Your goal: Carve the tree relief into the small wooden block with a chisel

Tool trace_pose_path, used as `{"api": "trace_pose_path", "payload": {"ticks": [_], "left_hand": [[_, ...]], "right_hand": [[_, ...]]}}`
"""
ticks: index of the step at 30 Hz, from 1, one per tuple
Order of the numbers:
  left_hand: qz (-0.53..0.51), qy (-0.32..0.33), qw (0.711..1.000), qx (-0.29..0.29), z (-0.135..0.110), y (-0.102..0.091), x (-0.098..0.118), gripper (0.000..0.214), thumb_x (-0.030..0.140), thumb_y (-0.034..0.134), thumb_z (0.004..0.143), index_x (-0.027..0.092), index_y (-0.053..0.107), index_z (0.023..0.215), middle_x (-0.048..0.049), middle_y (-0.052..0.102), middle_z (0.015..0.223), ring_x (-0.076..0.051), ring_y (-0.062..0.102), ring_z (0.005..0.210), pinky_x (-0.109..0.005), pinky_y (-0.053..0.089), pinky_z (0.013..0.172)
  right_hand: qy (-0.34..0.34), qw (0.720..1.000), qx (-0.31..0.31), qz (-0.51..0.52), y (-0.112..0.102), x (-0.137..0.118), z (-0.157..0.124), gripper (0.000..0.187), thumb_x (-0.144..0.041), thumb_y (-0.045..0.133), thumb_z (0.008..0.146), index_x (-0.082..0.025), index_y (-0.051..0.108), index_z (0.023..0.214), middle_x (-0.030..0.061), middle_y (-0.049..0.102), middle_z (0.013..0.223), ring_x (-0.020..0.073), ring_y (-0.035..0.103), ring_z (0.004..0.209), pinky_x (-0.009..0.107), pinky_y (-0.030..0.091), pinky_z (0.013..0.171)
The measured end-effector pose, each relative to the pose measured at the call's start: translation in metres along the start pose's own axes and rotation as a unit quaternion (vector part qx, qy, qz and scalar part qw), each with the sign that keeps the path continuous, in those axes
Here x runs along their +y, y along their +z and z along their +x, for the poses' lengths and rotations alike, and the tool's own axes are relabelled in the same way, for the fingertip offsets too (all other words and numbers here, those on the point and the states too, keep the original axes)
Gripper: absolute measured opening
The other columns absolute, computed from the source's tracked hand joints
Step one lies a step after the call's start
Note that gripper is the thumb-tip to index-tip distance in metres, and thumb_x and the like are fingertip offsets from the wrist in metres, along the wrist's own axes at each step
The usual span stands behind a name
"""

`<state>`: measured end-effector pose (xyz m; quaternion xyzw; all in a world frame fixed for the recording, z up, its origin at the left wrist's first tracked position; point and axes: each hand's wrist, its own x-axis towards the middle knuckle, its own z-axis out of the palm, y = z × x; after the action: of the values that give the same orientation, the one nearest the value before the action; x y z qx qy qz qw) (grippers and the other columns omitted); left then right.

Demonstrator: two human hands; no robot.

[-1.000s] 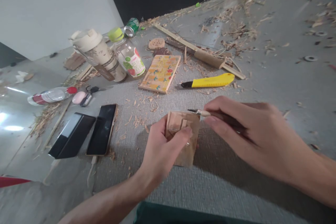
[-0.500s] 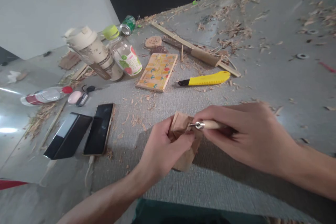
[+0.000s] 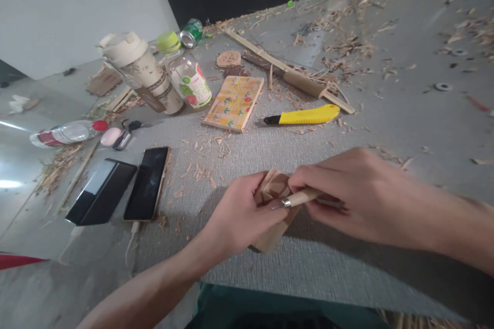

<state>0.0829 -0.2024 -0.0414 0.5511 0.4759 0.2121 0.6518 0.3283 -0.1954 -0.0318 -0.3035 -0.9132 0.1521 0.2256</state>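
My left hand (image 3: pixel 239 213) is closed around a small wooden block (image 3: pixel 270 236) near the table's front edge, its thumb lying across the block. Cut, faceted faces show at the block's upper end; the fingers beneath are hidden. In my right hand (image 3: pixel 347 198) is a wood carving knife (image 3: pixel 303 197) with a pale wooden handle and a metal collar. The small blade points left and lies over my left thumb, close to the block; whether it touches is unclear. Beyond the hands lies a yellow utility knife (image 3: pixel 309 115).
A patterned board (image 3: pixel 233 103) lies past the hands. Left of it stand a clear bottle (image 3: pixel 190 79) and a cream tumbler (image 3: pixel 141 72). Two phones, one a black phone (image 3: pixel 147 185), lie at the left. Wood shavings (image 3: pixel 339 51) and a wooden stick (image 3: pixel 262 54) are scattered behind.
The carving knife's tip has moved down and left, from the block's carved end to over my left thumb. The block is turned slightly in my left hand.
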Motion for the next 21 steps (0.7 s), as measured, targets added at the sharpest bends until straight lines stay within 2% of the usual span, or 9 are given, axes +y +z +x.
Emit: {"api": "trace_pose_path", "payload": {"ticks": [4,8,12,15,18,21], "left_hand": [[0.028,0.005,0.999,-0.02,0.001,-0.001,0.001,0.024,0.031,0.087,0.087,0.021,0.065,0.085,0.0031,0.062,0.083,-0.017,0.06,0.08,-0.027,0.044,0.07],[0.014,-0.018,0.999,-0.031,0.001,0.0,0.001,0.016,0.026,0.078,0.093,0.022,0.064,0.085,0.0028,0.064,0.083,-0.017,0.063,0.079,-0.028,0.045,0.069],[0.033,-0.011,0.999,-0.039,0.001,0.0,0.0,0.01,0.02,0.072,0.094,0.022,0.065,0.087,0.002,0.068,0.084,-0.019,0.067,0.082,-0.028,0.045,0.069],[0.062,0.006,0.998,-0.031,0.002,0.0,0.0,0.013,0.018,0.072,0.093,0.022,0.064,0.085,0.0032,0.064,0.082,-0.017,0.064,0.081,-0.028,0.044,0.07],[0.069,0.002,0.997,-0.028,0.003,-0.001,0.001,0.012,0.021,0.072,0.094,0.022,0.064,0.085,0.002,0.067,0.084,-0.019,0.068,0.082,-0.028,0.046,0.07],[0.078,-0.007,0.996,-0.032,0.003,-0.001,0.003,0.01,0.024,0.072,0.095,0.023,0.066,0.086,-0.0001,0.072,0.086,-0.021,0.072,0.083,-0.028,0.049,0.069]], "right_hand": [[-0.033,0.999,-0.037,0.004,-0.008,0.005,-0.002,0.017,-0.012,0.053,0.106,-0.025,0.063,0.103,-0.0052,0.063,0.072,0.0153,0.051,0.058,0.034,0.031,0.059],[-0.062,0.996,-0.059,-0.007,-0.013,0.01,-0.004,0.021,-0.009,0.052,0.106,-0.025,0.065,0.108,-0.0045,0.067,0.076,0.0169,0.056,0.061,0.035,0.032,0.06],[-0.065,0.995,-0.071,-0.023,-0.012,0.012,-0.005,0.019,-0.011,0.052,0.107,-0.025,0.064,0.107,-0.0033,0.068,0.077,0.0183,0.058,0.062,0.036,0.03,0.061],[-0.072,0.994,-0.077,-0.023,-0.011,0.013,-0.005,0.019,-0.009,0.052,0.106,-0.025,0.062,0.109,-0.004,0.068,0.076,0.0182,0.057,0.06,0.035,0.029,0.06],[-0.075,0.993,-0.087,-0.03,-0.011,0.014,-0.005,0.021,-0.007,0.051,0.105,-0.026,0.06,0.108,-0.0046,0.065,0.074,0.0182,0.053,0.059,0.037,0.024,0.059],[-0.067,0.989,-0.127,-0.037,-0.013,0.013,-0.007,0.027,-0.004,0.047,0.105,-0.026,0.06,0.113,-0.0031,0.065,0.079,0.0192,0.055,0.064,0.04,0.025,0.062]]}}
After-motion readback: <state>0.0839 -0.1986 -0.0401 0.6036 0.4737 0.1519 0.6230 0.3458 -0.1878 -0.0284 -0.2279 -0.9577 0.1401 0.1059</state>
